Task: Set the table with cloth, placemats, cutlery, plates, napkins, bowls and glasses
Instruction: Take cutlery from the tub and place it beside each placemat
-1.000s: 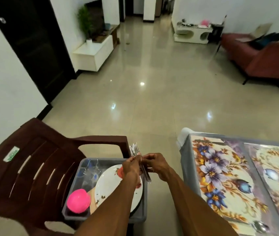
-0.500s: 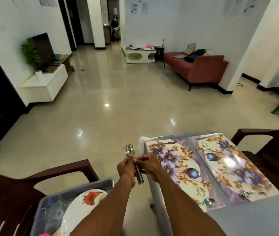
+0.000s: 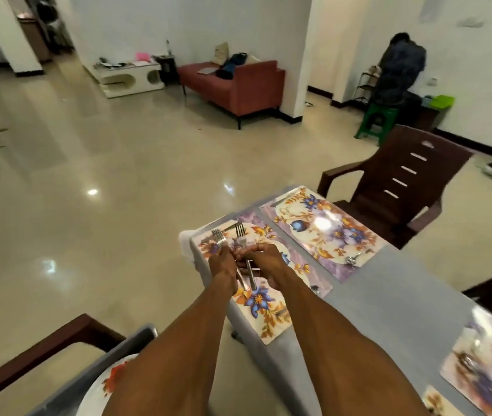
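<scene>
You're on cutlery: your left hand (image 3: 223,263) grips one steel fork (image 3: 220,242), your right hand (image 3: 261,257) pinches a second steel fork (image 3: 241,232), both above the near floral placemat (image 3: 264,310) on the grey-clothed table (image 3: 388,295). Next, separate them and lay one flat.

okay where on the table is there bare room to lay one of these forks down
Free: the grey cloth strip between the far floral placemat and the near-right placemat. Crowded: the nearest placemat, where both hands, left and right, hold forks over it.
</scene>
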